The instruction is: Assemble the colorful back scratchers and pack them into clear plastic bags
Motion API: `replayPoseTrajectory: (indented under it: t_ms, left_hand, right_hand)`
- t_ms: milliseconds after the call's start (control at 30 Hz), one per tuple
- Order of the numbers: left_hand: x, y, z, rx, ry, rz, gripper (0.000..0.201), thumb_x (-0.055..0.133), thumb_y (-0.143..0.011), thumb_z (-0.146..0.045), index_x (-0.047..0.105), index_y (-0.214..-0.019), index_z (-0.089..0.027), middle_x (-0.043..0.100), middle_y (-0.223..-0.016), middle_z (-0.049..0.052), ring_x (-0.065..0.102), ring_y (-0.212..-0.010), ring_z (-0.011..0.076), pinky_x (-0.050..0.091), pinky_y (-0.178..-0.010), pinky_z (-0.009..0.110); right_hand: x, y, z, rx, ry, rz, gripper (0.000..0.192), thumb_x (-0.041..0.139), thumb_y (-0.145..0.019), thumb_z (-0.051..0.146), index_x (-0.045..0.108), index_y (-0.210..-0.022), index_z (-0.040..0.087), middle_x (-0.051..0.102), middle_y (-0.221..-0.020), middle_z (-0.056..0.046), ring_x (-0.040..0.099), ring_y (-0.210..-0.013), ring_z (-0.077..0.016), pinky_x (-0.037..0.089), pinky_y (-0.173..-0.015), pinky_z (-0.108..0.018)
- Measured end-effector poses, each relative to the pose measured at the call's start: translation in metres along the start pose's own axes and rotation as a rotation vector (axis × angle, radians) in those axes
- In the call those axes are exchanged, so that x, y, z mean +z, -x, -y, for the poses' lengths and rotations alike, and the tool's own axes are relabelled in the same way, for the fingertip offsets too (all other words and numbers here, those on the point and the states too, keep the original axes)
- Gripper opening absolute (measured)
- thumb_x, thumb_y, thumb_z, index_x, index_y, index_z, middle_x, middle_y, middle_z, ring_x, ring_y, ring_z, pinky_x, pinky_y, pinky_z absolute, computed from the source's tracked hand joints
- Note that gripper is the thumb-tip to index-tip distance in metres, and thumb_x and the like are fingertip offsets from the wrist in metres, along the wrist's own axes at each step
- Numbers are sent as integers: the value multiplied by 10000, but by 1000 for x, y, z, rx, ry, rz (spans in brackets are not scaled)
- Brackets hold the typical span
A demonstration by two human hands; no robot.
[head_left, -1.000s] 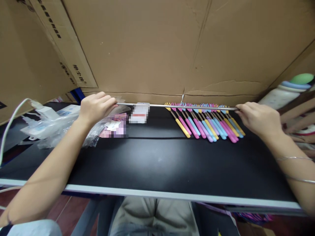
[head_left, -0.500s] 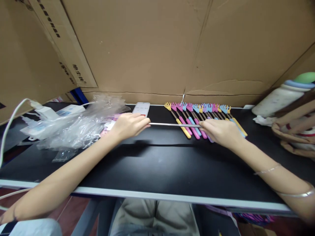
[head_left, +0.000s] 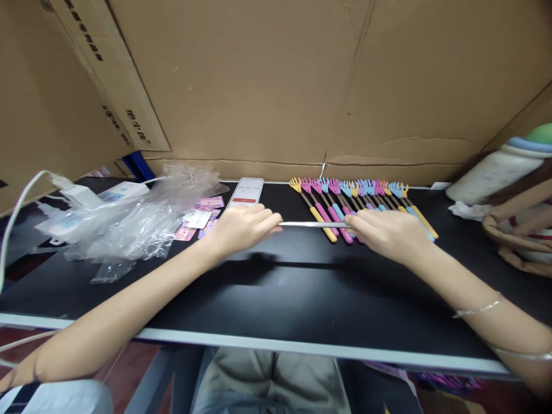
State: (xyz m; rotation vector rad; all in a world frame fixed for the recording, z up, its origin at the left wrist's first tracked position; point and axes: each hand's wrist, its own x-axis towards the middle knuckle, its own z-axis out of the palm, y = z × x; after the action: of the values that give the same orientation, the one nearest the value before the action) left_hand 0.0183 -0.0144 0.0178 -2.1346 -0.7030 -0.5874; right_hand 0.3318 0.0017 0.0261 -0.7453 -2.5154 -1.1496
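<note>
- Left hand (head_left: pixel 250 229): fingers closed round a metal rod (head_left: pixel 314 225), that end hidden.
- Right hand (head_left: pixel 390 234): closed on the metal rod's opposite side.
- Metal rod: held raised over the black table (head_left: pixel 276 319), between both hands.
- Back scratchers (head_left: pixel 370 188): in a row, behind and right of the metal rod.
- Phone (head_left: pixel 246 191): behind and left of the metal rod.
- Plastic bags (head_left: pixel 129 227): well left of the metal rod.

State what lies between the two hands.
Head view: a silvery rod spans from left hand to right hand, above the table; colourful handles show behind it.
</note>
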Motion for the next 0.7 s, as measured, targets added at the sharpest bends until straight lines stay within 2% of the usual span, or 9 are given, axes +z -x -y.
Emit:
replayPoseTrajectory:
  t_ms: [67, 200, 300, 400, 500, 600, 700]
  left_hand:
    - [1, 6, 17, -1, -45, 8, 305, 450, -966, -325, 570, -720, -190, 594, -618, -4, 545, -607, 131, 281, -496, 271]
    - [1, 28, 63, -178, -70, 145, 380, 403, -973, -392, 576, -691, -206, 573, -611, 20, 511, -607, 156, 221, -497, 303]
    - [-4, 49, 98, -240, -193, 169, 384, 409, -960, -439, 550, -692, -204, 551, -624, 16, 470, -628, 158, 214, -508, 299]
    - [-9, 64, 121, -275, -270, 180, 383, 381, -972, -421, 514, -687, -203, 515, -619, -5, 432, -647, 147, 233, -531, 289]
    - [-9, 69, 127, -279, -265, 178, 367, 377, -974, -408, 505, -698, -203, 503, -624, -12, 412, -647, 139, 239, -539, 286]
    - [-4, 69, 122, -276, -211, 187, 364, 362, -982, -398, 523, -721, -201, 524, -639, -10, 425, -647, 132, 249, -537, 278]
    - [1, 70, 117, -258, -249, 152, 373, 363, -981, -388, 528, -706, -197, 543, -633, 3, 457, -640, 137, 250, -506, 270]
  right_hand:
    - [5, 11, -19, 31, 70, -13, 253, 447, -943, 292, 656, -833, 203, 658, -667, 1, 550, -577, -112, 273, -521, -250]
    - [14, 40, -65, 202, 194, 61, 347, 412, -939, 392, 676, -858, 183, 679, -699, -42, 562, -623, -141, 268, -506, -247]
    - [14, 61, -95, 431, 258, 201, 370, 388, -923, 377, 684, -917, 157, 694, -780, -93, 542, -631, -166, 265, -514, -262]
    - [13, 75, -113, 539, 305, 223, 370, 387, -916, 345, 689, -947, 134, 689, -804, -128, 542, -664, -180, 256, -525, -277]
    - [15, 78, -115, 534, 293, 235, 350, 401, -915, 332, 689, -951, 137, 691, -812, -124, 549, -680, -177, 270, -541, -276]
    - [18, 77, -109, 504, 274, 231, 360, 396, -925, 342, 685, -959, 129, 698, -848, -128, 556, -693, -177, 296, -566, -276]
    - [17, 75, -106, 496, 256, 219, 380, 384, -935, 349, 680, -962, 111, 699, -862, -140, 564, -703, -180, 315, -592, -278]
